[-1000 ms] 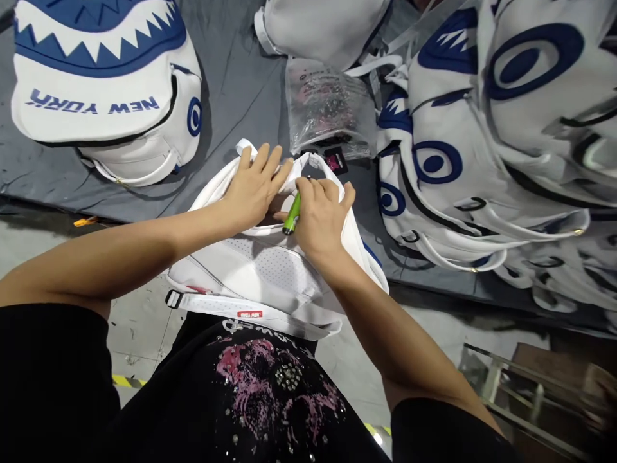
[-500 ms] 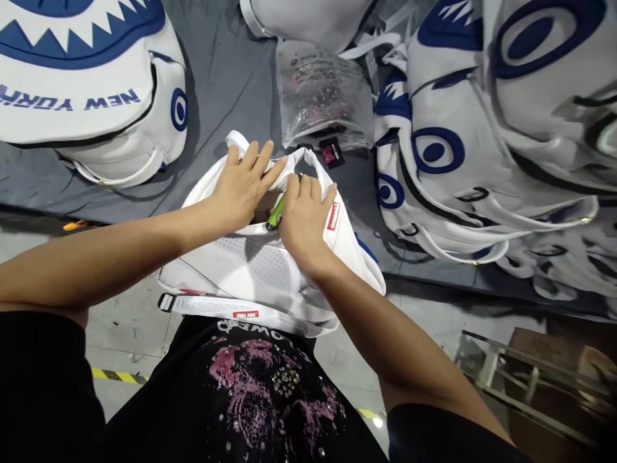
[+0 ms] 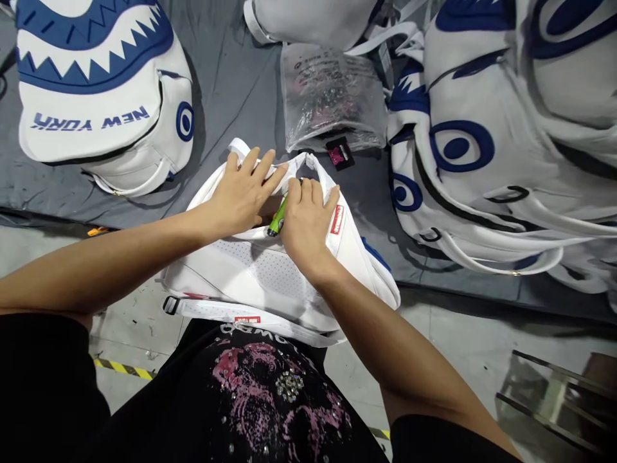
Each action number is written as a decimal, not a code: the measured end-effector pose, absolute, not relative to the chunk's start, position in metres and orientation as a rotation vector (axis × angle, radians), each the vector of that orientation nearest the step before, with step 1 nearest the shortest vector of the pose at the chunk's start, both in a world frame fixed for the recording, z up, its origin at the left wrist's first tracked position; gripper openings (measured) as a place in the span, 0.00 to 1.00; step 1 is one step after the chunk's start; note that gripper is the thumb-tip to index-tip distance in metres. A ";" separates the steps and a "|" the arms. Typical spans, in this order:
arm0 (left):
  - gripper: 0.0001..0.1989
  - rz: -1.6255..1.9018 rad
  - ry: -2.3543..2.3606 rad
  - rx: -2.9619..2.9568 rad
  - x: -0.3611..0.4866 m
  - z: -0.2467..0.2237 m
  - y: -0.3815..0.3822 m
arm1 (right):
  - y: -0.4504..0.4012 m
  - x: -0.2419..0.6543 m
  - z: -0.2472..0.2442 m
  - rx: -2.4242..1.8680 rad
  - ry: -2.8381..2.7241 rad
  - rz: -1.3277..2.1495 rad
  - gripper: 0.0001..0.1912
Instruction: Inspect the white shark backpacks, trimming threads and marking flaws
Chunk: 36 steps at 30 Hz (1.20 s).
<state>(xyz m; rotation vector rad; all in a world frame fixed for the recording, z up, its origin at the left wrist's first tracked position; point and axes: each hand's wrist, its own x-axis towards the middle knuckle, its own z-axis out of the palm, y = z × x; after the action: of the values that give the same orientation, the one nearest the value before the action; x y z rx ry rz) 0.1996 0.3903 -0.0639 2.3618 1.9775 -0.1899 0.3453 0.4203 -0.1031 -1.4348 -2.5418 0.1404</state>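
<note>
A white backpack lies in front of my body at the table's edge, its back panel with dotted mesh facing me. My left hand rests on the bag's upper edge, fingers stretched and spread, beside a dark opening. On the other side of that opening, my right hand is curled with a green stick with a black end, marker-like, under its palm and fingers. Its fingertips press on the white fabric near the shoulder strap with a red label. The far end of the green stick is hidden by the hand.
Another white backpack with blue teeth stands at the left on the grey-covered table. Several similar backpacks crowd the right side. A clear plastic bag and a small black tag lie beyond my hands. A metal frame stands at lower right.
The camera view has shifted slightly, so the surroundings sit a little differently. Both hands keep nearly the same place on the backpack, and the green stick is still in my right hand.
</note>
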 end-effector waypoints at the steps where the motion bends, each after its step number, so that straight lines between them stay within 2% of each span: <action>1: 0.43 -0.179 1.986 2.362 0.200 -0.065 0.391 | 0.421 0.345 -0.103 -1.439 -2.547 0.146 0.21; 3: 0.43 -0.147 2.025 2.351 0.201 -0.066 0.392 | 0.423 0.345 -0.104 -1.427 -2.551 0.152 0.21; 8: 0.36 -0.188 2.052 2.366 0.205 -0.059 0.390 | 0.419 0.372 -0.106 -1.146 -2.484 0.122 0.19; 11: 0.37 -0.203 2.072 2.372 0.207 -0.056 0.388 | 0.406 0.396 -0.104 -0.975 -2.359 0.103 0.18; 19: 0.37 -0.229 2.093 2.406 0.208 -0.056 0.390 | 0.398 0.406 -0.095 -0.954 -2.180 0.716 0.10; 27: 0.33 -0.230 2.028 2.379 0.204 -0.050 0.393 | 0.431 0.388 -0.059 -0.647 -2.555 1.067 0.16; 30: 0.34 -0.249 2.010 2.368 0.202 -0.049 0.395 | 0.437 0.385 -0.056 -0.722 -2.631 1.038 0.14; 36: 0.35 -0.244 1.983 2.372 0.200 -0.049 0.395 | 0.437 0.394 -0.068 -0.602 -2.828 0.883 0.15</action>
<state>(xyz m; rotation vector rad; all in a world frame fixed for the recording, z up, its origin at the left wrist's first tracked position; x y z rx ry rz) 0.2001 0.3950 -0.0486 2.3720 1.9829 -0.2444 0.3937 0.4371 -0.0679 -0.6021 -2.8282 0.8829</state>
